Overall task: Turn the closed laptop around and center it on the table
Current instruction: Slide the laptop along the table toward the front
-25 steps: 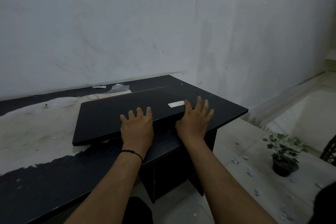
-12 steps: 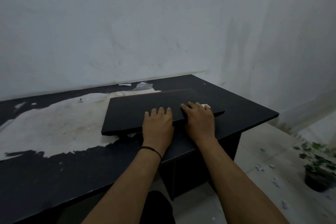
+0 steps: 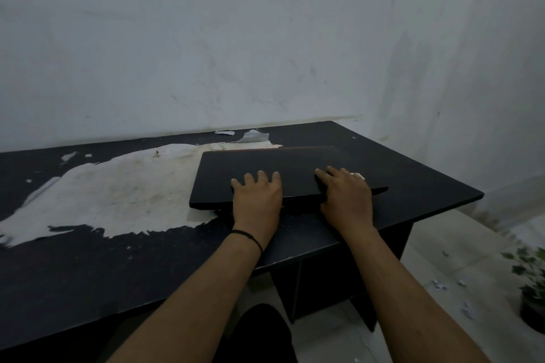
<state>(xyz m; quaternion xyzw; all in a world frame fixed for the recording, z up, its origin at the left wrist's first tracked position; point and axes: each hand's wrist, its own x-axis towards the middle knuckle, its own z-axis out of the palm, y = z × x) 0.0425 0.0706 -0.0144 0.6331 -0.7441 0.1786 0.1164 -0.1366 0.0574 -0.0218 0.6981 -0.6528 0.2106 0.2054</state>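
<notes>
Both grips lie spread flat: left hand [image 3: 257, 197] and right hand [image 3: 346, 196] press the closed laptop [image 3: 265, 169]. Laptop rests on the table [image 3: 427, 191], right of centre.

left hand [image 3: 257, 200]: thin black band at wrist; right hand [image 3: 347, 197]: wrist bare; forearms: bare, no sleeves

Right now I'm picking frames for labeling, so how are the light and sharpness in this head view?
Head view: dim, bluish light; the black laptop barely separates from the dark table; both hands look reasonably sharp; the potted plant at the right edge is smeared; wide-angle bending shows along the table edge.
</notes>
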